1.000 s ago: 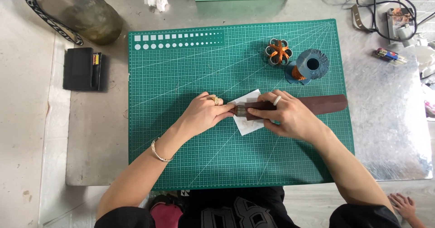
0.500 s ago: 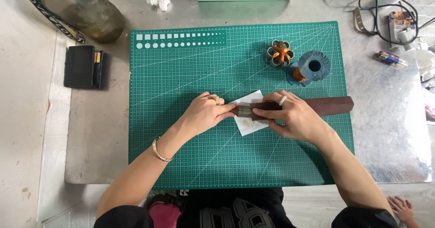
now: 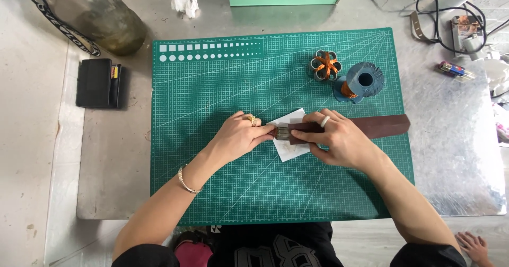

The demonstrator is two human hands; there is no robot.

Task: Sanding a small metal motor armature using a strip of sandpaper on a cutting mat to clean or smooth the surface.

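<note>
Near mat centre: one dark brown leather strap (image 3: 371, 126) lies flat on the green cutting mat (image 3: 212, 97), its left end over one white paper scrap (image 3: 290, 139).
Right hand (image 3: 339, 142): closed on the strap's left end, fingers pressing it down.
Left hand (image 3: 241, 137): fingertips pinch a small metal piece (image 3: 281, 133) at the strap's tip.
Change: against the earlier views, strap and hands sit almost the same on the mat; the work stays at the tip.
Above the strap: one orange-and-grey flower-shaped holder (image 3: 325, 65), one blue thread spool (image 3: 362, 81).
Left of mat: one black case (image 3: 98, 83), one glass jar (image 3: 101, 15).
Right of mat: one lighter (image 3: 455, 69), cables.
</note>
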